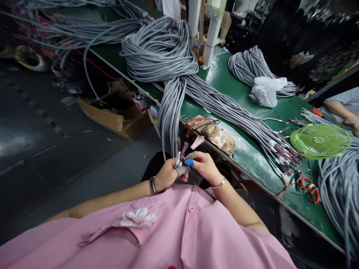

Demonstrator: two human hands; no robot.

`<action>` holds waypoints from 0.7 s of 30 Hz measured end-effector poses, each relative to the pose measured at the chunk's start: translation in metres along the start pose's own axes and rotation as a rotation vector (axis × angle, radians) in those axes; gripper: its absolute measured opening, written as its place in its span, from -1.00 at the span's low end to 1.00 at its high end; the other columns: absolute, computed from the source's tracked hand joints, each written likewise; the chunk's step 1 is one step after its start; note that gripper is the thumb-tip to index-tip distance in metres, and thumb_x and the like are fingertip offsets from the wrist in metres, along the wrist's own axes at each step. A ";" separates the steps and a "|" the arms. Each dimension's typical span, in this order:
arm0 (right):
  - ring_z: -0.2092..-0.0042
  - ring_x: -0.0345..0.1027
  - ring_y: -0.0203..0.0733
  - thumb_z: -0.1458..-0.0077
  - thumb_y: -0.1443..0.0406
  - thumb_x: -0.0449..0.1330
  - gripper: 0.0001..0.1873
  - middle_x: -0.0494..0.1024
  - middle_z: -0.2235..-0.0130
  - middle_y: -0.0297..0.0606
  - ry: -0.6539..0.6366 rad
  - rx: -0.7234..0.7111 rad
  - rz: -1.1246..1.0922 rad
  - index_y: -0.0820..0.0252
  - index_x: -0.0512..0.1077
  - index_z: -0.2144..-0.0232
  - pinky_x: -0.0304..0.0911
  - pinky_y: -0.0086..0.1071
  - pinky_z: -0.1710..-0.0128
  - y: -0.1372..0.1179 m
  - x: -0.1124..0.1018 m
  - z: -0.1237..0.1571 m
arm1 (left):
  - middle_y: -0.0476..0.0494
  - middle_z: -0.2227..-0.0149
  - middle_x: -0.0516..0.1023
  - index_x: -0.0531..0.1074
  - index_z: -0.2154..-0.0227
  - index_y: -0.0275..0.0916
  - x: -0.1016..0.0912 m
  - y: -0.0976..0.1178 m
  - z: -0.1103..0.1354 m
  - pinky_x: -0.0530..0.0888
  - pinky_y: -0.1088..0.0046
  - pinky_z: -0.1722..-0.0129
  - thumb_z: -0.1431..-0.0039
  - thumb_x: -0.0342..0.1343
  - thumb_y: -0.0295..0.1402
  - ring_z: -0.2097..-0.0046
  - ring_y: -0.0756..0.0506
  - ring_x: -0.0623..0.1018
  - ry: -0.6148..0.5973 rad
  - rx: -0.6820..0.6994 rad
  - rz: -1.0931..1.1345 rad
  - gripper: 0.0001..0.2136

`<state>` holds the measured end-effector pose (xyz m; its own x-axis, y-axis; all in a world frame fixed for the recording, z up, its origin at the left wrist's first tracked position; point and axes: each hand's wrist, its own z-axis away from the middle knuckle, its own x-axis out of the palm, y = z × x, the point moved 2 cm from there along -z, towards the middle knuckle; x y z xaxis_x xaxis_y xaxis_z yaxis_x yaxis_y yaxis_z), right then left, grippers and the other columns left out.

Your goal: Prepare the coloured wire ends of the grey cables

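Observation:
My left hand is closed around the end of a grey cable, one of a bundle that droops over the bench edge. Thin coloured wires fan out from the stripped end above my fingers. Against those wires, my right hand pinches with thumb and forefinger; a blue cover is on one fingertip and greyish tape wraps other fingers. The exact wire between the fingertips is too small to make out. Just beyond my hands, a tape-wrapped block lies at the bench edge.
The green bench carries a large cable coil and a long row of stripped cables. A green fan, orange-handled scissors and a plastic bag lie to the right. A cardboard box stands on the floor. A co-worker's arm shows at right.

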<state>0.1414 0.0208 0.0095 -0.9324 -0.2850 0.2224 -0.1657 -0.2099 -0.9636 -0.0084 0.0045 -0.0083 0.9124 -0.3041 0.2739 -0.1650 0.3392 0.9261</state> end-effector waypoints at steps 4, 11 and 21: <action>0.40 0.39 -0.25 0.14 0.20 0.40 -0.74 0.57 0.41 -0.33 0.006 -0.026 -0.064 0.14 0.56 0.33 0.32 -0.37 0.37 -0.004 0.005 0.002 | -0.09 0.59 0.53 0.49 0.44 -0.30 -0.003 -0.010 -0.003 0.42 0.51 0.59 0.08 0.27 -0.33 0.58 -0.04 0.50 0.117 -0.015 0.188 -0.85; 0.39 0.37 -0.31 0.09 0.22 0.37 -0.74 0.58 0.36 -0.28 0.050 0.049 -0.193 0.20 0.56 0.29 0.32 -0.41 0.32 0.010 -0.012 0.000 | -0.05 0.64 0.49 0.47 0.47 -0.30 0.000 -0.003 -0.004 0.44 0.47 0.61 0.13 0.32 -0.27 0.65 0.00 0.43 0.174 -0.035 0.300 -0.78; 0.50 0.24 -0.40 -0.02 -0.08 0.21 -0.55 0.47 0.46 -0.35 0.216 0.027 -0.373 0.21 0.47 0.35 0.26 -0.51 0.50 0.008 -0.020 -0.038 | -0.02 0.65 0.45 0.47 0.47 -0.30 0.007 0.015 -0.011 0.40 0.49 0.65 0.10 0.29 -0.30 0.66 0.02 0.39 0.128 -0.081 0.339 -0.82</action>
<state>0.1461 0.0602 -0.0082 -0.8568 0.0172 0.5154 -0.4981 -0.2866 -0.8184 -0.0004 0.0172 0.0047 0.8514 -0.0499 0.5221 -0.4404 0.4726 0.7634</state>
